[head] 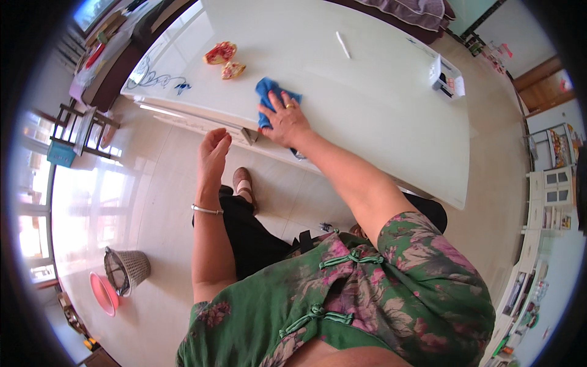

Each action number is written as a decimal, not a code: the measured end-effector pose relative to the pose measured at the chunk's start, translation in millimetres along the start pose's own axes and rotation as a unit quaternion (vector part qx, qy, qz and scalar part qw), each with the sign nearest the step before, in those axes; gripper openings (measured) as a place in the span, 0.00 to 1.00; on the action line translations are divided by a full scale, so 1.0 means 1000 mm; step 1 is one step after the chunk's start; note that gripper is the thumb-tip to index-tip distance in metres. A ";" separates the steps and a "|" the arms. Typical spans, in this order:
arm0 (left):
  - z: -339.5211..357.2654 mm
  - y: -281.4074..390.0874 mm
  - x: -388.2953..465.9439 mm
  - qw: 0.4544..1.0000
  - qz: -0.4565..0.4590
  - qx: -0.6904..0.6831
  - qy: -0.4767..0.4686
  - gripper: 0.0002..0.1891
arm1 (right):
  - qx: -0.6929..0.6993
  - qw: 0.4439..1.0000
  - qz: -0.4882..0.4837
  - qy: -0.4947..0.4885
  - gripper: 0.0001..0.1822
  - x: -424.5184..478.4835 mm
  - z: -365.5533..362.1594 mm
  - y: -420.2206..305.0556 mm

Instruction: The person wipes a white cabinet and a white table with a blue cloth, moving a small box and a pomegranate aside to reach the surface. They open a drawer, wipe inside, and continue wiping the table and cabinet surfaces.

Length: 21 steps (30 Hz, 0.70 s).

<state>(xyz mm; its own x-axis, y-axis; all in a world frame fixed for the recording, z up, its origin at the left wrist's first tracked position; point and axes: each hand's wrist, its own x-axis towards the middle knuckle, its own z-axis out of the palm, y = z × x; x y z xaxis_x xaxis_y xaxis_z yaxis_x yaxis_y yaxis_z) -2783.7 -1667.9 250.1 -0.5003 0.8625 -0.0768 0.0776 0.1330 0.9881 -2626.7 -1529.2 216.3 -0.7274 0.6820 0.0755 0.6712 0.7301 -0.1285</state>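
Note:
My right hand (pixel 288 120), with a ring on one finger, lies spread and flat on a blue cloth (pixel 268 87) near the front edge of a white glossy table (pixel 376 114). My left hand (pixel 214 147) is raised in front of the table's edge with its fingers curled; whether something small is inside cannot be told. A bracelet circles that wrist. Beyond the cloth to the left lie two pieces of opened pomegranate, a larger one (pixel 220 52) and a smaller one (pixel 233 70). A thin white stick-like object (pixel 343 45) rests farther back on the table.
A white plastic basket (pixel 446 78) with small items stands at the table's right end. A drawer front (pixel 202 120) runs below the near edge. On the floor at left are a woven waste bin (pixel 133 268) and a pink basin (pixel 103 293). A dark wooden chair (pixel 87 130) stands farther off.

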 end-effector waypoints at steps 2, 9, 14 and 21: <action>0.006 -0.001 0.004 1.000 -0.004 -0.002 -0.007 0.17 | 0.001 1.000 -0.006 0.005 0.37 -0.022 -0.007 0.013; 0.030 -0.008 0.010 0.998 -0.036 -0.009 -0.057 0.16 | -0.031 0.997 0.068 0.017 0.42 -0.141 -0.025 0.090; 0.060 -0.014 0.008 0.993 -0.036 -0.003 -0.111 0.16 | -0.071 0.985 0.149 0.041 0.46 -0.244 -0.037 0.151; 0.076 -0.027 -0.015 0.988 -0.050 0.024 -0.144 0.17 | -0.080 0.954 0.284 0.052 0.50 -0.378 -0.045 0.238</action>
<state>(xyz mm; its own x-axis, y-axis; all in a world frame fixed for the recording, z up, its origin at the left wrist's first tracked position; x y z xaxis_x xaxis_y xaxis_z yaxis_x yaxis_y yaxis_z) -2712.2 -1647.4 214.3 -0.2428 0.9459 -0.2155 0.0838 0.2417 0.9667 -2185.1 -1611.5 201.6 -0.2283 0.9640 0.1366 0.9719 0.2339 -0.0261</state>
